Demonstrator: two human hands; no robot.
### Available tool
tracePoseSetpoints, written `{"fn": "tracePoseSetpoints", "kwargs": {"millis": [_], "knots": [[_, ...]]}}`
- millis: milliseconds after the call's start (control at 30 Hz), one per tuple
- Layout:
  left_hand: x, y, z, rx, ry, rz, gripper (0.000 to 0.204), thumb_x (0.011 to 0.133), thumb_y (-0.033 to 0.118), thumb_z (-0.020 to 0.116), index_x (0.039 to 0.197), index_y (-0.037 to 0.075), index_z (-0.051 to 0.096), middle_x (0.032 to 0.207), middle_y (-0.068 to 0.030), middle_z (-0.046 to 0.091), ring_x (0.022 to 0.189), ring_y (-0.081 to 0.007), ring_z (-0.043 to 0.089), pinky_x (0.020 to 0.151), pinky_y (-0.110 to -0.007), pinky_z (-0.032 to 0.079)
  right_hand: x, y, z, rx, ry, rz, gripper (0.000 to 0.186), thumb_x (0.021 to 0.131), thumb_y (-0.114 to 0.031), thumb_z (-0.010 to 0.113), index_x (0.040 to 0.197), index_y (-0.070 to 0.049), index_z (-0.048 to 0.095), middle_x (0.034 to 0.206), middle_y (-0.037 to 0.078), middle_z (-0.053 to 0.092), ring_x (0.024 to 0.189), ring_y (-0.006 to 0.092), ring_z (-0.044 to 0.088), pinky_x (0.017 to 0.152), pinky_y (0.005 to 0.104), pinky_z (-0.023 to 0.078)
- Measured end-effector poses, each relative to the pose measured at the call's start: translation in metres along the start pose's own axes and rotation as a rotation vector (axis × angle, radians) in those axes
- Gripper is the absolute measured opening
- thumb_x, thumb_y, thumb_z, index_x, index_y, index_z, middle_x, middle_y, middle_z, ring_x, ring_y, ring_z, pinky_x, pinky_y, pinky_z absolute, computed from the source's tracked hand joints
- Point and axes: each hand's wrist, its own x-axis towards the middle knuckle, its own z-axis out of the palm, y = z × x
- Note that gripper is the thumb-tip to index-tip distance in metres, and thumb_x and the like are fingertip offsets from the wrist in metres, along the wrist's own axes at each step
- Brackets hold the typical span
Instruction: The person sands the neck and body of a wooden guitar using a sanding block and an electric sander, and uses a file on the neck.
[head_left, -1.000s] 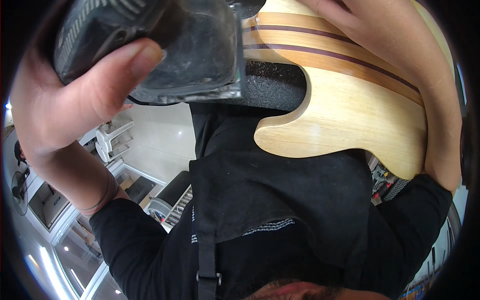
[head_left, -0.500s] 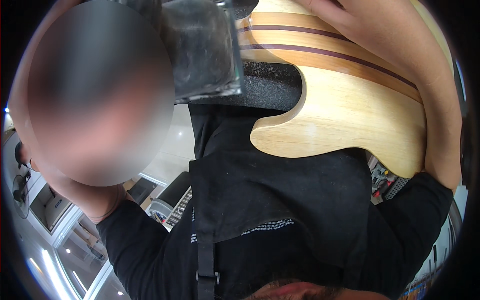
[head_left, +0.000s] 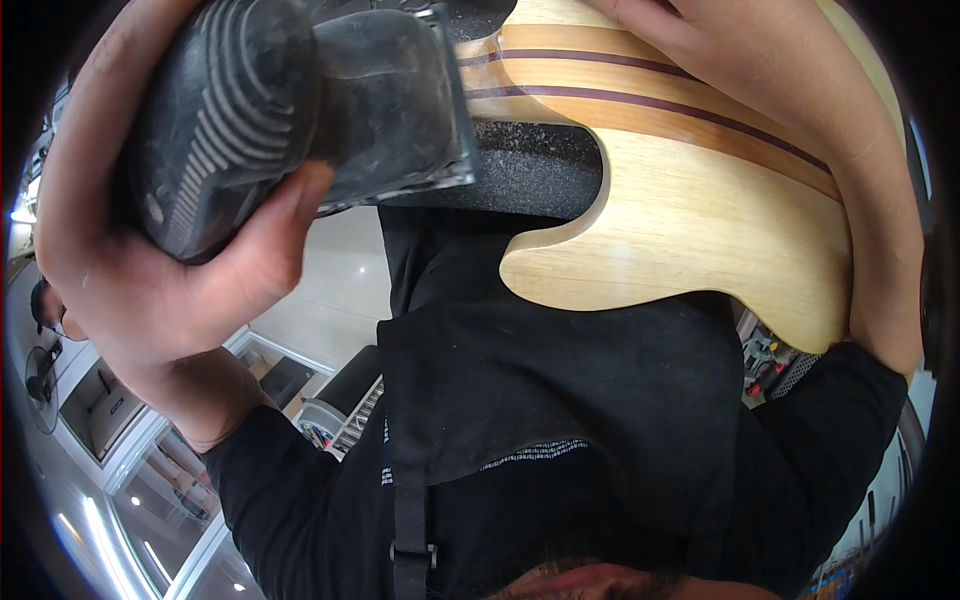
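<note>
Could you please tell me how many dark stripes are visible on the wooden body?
2: the upper stripe and, below it, the lower stripe, both running across the wooden body toward the right forearm. More may be hidden behind that arm.

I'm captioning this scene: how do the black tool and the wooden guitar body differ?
The black tool is dark and scuffed; the guitar body is pale and striped. The black tool is chunky and ribbed; the guitar body is broad and smooth. The left hand grips the black tool, while the right forearm passes over the guitar body. Both have rounded curves.
</note>
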Motion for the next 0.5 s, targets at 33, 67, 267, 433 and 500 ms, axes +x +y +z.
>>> {"fn": "tracePoseSetpoints", "kwargs": {"millis": [33, 67, 267, 433, 500], "knots": [[0.0, 0.009, 0.012, 0.032, 0.02, -0.002, 0.084, 0.067, 0.02, 0.083, 0.142, -0.011, 0.063, 0.137, -0.0261, 0.071, 0.123, -0.0358, 0.071, 0.112, -0.044, 0.051, 0.0, 0.002, -0.006, -0.008, -0.003, -0.004, 0.022, 0.106, -0.019, 0.057, 0.104, -0.003, 0.072, 0.075, 0.017, 0.07, 0.071, 0.0361, 0.07, 0.069, 0.0469, 0.054], [0.002, 0.011, 0.013, 0.037, 0.023, 0.004, 0.084, 0.067, 0.019, 0.083, 0.142, -0.011, 0.063, 0.137, -0.0259, 0.071, 0.123, -0.0356, 0.071, 0.112, -0.044, 0.051, -0.005, 0.005, 0.005, -0.038, 0.069, -0.018, 0.022, 0.106, -0.019, 0.057, 0.104, -0.003, 0.072, 0.075, 0.017, 0.07, 0.071, 0.0361, 0.07, 0.069, 0.0469, 0.054], [0.001, 0.008, 0.018, 0.007, 0.044, -0.005, 0.081, 0.066, 0.015, 0.082, 0.14, -0.012, 0.064, 0.136, -0.0256, 0.072, 0.125, -0.0352, 0.07, 0.113, -0.044, 0.05, -0.007, 0.003, 0.005, -0.048, 0.061, 0.022, 0.021, 0.106, -0.019, 0.058, 0.105, -0.003, 0.072, 0.076, 0.017, 0.07, 0.071, 0.0358, 0.071, 0.069, 0.0469, 0.054], [-0.001, 0.018, 0.019, 0.052, 0.057, -0.025, 0.082, 0.064, 0.014, 0.082, 0.14, -0.012, 0.065, 0.136, -0.025, 0.072, 0.125, -0.0355, 0.07, 0.113, -0.044, 0.05, -0.01, 0.008, 0.017, -0.065, 0.146, -0.043, 0.021, 0.106, -0.019, 0.058, 0.105, -0.003, 0.072, 0.075, 0.016, 0.07, 0.07, 0.0353, 0.07, 0.069, 0.0461, 0.054], [-0.004, 0.014, 0.015, 0.068, 0.048, -0.027, 0.082, 0.063, 0.013, 0.082, 0.139, -0.012, 0.065, 0.135, -0.025, 0.072, 0.124, -0.0356, 0.071, 0.113, -0.044, 0.05, -0.01, 0.006, 0.013, -0.044, 0.118, -0.04, 0.021, 0.106, -0.019, 0.058, 0.106, -0.003, 0.072, 0.075, 0.016, 0.069, 0.07, 0.0351, 0.07, 0.068, 0.046, 0.054]]}}
